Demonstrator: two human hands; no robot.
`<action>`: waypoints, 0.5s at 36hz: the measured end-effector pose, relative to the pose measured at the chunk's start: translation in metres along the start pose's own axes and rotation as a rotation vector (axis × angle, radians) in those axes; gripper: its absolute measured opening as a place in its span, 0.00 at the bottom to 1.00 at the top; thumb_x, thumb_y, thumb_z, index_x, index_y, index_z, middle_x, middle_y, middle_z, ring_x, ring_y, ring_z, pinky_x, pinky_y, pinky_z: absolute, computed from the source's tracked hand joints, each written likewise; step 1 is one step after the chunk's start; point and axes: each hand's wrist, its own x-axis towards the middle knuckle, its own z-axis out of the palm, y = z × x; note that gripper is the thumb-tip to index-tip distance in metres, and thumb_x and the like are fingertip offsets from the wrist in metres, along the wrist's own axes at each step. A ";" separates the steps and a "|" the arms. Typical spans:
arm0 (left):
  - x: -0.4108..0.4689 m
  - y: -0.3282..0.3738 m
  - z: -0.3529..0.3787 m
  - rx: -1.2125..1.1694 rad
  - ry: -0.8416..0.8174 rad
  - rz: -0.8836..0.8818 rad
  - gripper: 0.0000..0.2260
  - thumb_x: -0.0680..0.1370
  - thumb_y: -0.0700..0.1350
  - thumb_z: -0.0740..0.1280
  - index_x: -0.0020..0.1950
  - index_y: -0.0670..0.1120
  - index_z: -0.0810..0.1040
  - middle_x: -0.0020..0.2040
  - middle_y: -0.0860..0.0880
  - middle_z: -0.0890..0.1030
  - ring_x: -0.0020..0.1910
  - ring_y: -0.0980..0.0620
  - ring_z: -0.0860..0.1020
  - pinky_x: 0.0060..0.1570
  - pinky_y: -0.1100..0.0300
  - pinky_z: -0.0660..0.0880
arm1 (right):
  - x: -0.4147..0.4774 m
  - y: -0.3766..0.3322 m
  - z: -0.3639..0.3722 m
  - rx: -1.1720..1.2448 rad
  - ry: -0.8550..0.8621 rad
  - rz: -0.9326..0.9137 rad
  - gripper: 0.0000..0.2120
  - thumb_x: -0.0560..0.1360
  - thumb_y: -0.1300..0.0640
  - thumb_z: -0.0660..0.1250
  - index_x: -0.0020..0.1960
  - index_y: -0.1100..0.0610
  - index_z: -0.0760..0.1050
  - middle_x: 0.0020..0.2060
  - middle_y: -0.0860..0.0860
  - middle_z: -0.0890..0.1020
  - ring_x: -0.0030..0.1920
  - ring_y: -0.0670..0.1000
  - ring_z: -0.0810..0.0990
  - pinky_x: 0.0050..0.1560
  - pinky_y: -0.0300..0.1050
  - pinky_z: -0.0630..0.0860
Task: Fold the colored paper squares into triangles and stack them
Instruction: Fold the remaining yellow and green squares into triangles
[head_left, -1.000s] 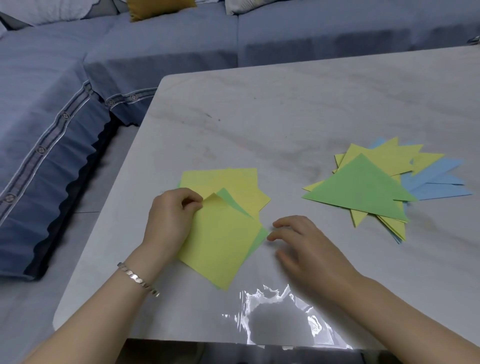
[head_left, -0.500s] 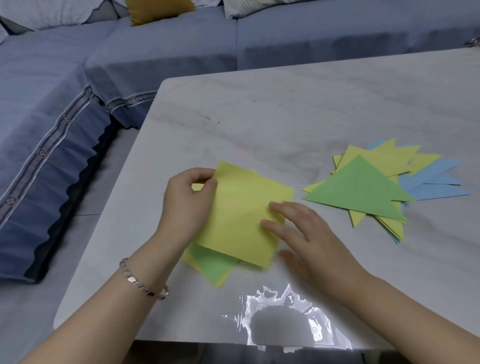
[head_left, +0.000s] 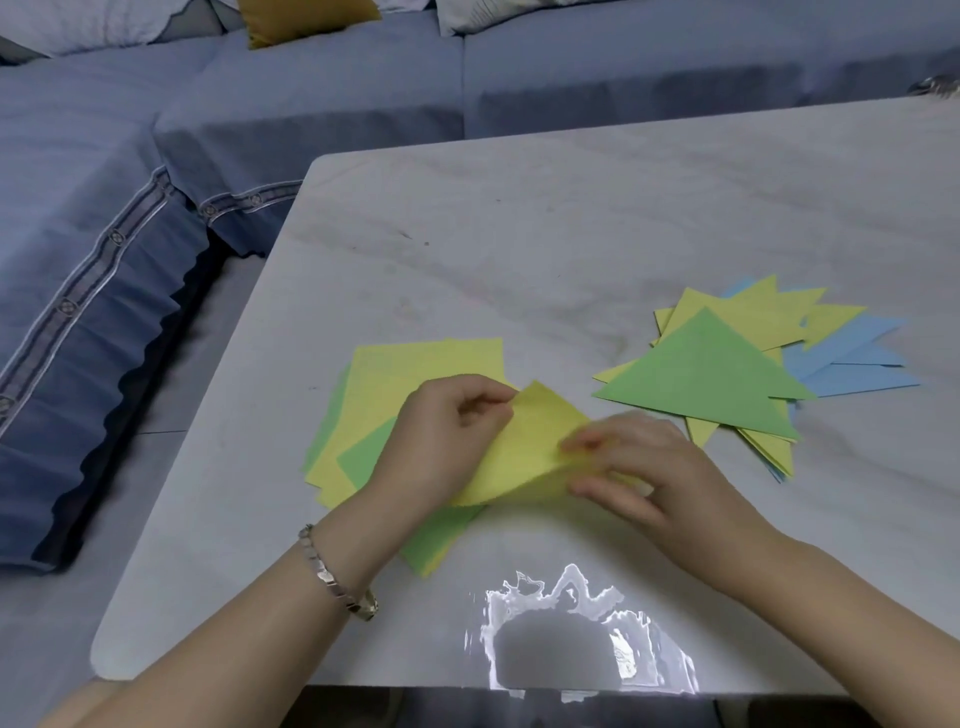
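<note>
Head view: a blue sofa (head_left: 104, 312) runs along the left; on the grey table (head_left: 571, 208) lies a loose pile of yellow and green squares (head_left: 415, 358); over it the left hand (head_left: 447, 441) pinches the top corner of a bent yellow sheet (head_left: 530, 447); the right hand (head_left: 660, 478) grips its right edge; further right rests the stack of folded triangles (head_left: 711, 374), green uppermost.

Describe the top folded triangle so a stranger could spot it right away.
On the grey marble table, find the fanned pile of folded triangles at the right. The green triangle lies on top, the only green one there, over yellow and blue ones.
</note>
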 end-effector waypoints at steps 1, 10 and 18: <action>-0.002 0.002 0.001 -0.014 -0.042 0.002 0.15 0.73 0.37 0.69 0.35 0.59 0.78 0.30 0.61 0.79 0.32 0.65 0.75 0.36 0.77 0.70 | 0.002 0.000 0.001 0.070 0.041 0.102 0.12 0.71 0.47 0.68 0.37 0.55 0.81 0.52 0.40 0.76 0.53 0.41 0.72 0.57 0.40 0.64; -0.017 0.016 0.009 -0.221 -0.183 -0.079 0.07 0.75 0.40 0.68 0.40 0.50 0.81 0.36 0.55 0.83 0.37 0.60 0.79 0.42 0.66 0.75 | 0.012 0.008 0.007 0.443 0.167 0.496 0.08 0.67 0.57 0.74 0.31 0.57 0.79 0.25 0.43 0.77 0.27 0.39 0.71 0.30 0.30 0.65; -0.023 0.008 0.019 -0.130 -0.029 -0.035 0.16 0.68 0.37 0.74 0.40 0.60 0.79 0.33 0.56 0.77 0.30 0.62 0.73 0.37 0.75 0.70 | 0.010 0.006 0.013 0.521 0.303 0.506 0.14 0.65 0.62 0.76 0.44 0.48 0.76 0.31 0.46 0.81 0.31 0.40 0.77 0.33 0.28 0.69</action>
